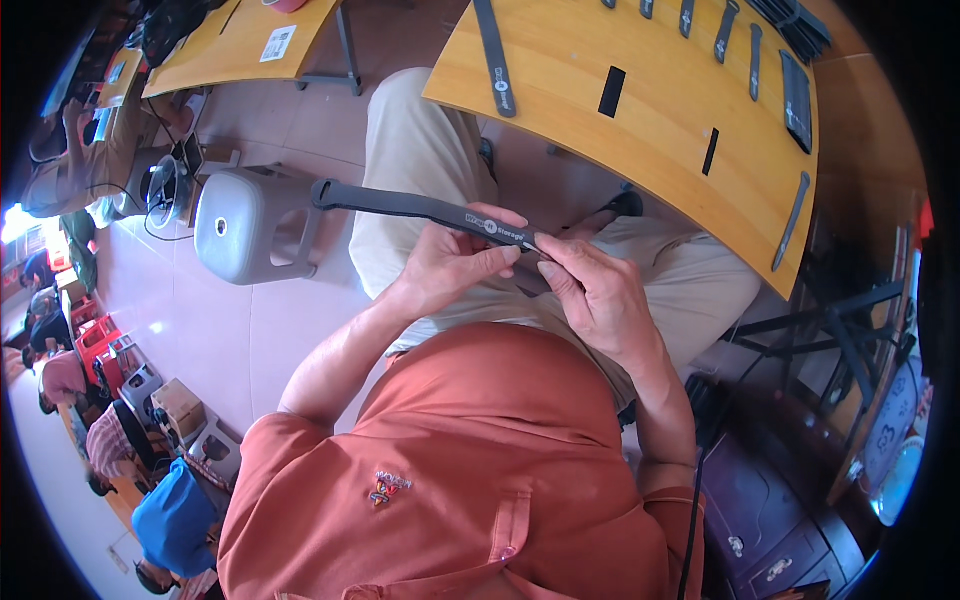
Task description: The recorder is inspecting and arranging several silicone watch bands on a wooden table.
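Across my lap I hold a dark grey fabric strap (400,204) with pale printing near one end. Its far left end is folded into a loop and sticks out past my left hand. My left hand (450,268) pinches the strap near the printed end, thumb in front and fingers behind. At the right tip, my right hand (598,290) grips the strap's end between thumb and forefinger. A small pale spot shows by those fingertips; I cannot make out what it is. More of these straps lie on the wooden table (560,60), including a long printed strap (497,70) near its left edge.
A row of short straps (755,62) and a flat black packet (795,100) lie along the table's far side, by a dark bundle of straps (790,25). To my left stands a grey plastic stool (245,225). Other people sit at tables at far left.
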{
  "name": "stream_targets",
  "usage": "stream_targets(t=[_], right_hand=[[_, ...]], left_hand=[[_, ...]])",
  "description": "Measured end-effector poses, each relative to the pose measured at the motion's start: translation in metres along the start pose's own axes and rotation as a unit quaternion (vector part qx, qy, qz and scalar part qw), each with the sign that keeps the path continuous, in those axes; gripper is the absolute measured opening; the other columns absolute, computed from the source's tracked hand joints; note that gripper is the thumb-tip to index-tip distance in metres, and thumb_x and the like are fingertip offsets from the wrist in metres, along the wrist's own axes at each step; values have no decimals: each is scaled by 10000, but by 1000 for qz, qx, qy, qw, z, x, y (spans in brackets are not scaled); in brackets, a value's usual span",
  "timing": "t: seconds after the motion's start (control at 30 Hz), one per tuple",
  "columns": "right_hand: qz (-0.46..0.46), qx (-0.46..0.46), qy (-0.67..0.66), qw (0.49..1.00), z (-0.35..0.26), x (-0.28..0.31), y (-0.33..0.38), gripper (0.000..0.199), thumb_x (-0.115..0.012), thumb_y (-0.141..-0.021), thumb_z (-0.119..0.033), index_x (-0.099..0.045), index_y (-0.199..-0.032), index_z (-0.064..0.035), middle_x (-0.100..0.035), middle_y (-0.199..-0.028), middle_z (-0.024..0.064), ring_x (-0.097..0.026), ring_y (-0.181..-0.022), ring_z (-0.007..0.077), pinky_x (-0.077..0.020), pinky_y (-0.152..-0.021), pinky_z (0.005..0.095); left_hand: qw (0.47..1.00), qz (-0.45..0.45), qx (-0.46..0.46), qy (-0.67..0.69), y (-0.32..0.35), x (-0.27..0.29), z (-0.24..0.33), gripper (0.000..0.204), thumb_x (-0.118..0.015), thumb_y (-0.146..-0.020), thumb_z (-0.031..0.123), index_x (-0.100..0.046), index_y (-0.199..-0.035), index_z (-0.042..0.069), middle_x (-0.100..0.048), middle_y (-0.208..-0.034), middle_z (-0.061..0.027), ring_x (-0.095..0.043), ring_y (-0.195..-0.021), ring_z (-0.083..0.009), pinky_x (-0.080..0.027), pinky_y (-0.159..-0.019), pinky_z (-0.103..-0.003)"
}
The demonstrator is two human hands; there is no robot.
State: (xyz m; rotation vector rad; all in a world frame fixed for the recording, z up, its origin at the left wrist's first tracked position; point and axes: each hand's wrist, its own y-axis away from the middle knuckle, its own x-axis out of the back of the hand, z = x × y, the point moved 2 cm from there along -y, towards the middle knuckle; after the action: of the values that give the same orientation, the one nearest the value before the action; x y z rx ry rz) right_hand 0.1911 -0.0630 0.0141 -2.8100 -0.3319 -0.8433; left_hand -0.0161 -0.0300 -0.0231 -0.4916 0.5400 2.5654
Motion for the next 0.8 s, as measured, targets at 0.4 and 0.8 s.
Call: stream_targets(t=[0.4,0.8], right_hand=[[-1,14,-14,1000,0,-2,1,273,-697,-915,-72,-684,-1185,-28,-706,-916,151,-692,-741,349,-543,-620,415],[-10,-10,-14,1000,-1,-8,4,272,-662,-921,-52,-678,-1191,-22,-716,-964,177,-700,-793,368,-561,-663,426]], left_hand=[[1000,18,5,3,0,1,-2,323,-690,-960,29,-604,-1267,-21,-704,-1027,-58,-681,-850,-114,-578,-783,-260],[999,45,10,-7,4,0,-10,289,-694,-956,37,-603,-1223,-24,-703,-989,-61,-688,-837,-131,-570,-771,-275]])
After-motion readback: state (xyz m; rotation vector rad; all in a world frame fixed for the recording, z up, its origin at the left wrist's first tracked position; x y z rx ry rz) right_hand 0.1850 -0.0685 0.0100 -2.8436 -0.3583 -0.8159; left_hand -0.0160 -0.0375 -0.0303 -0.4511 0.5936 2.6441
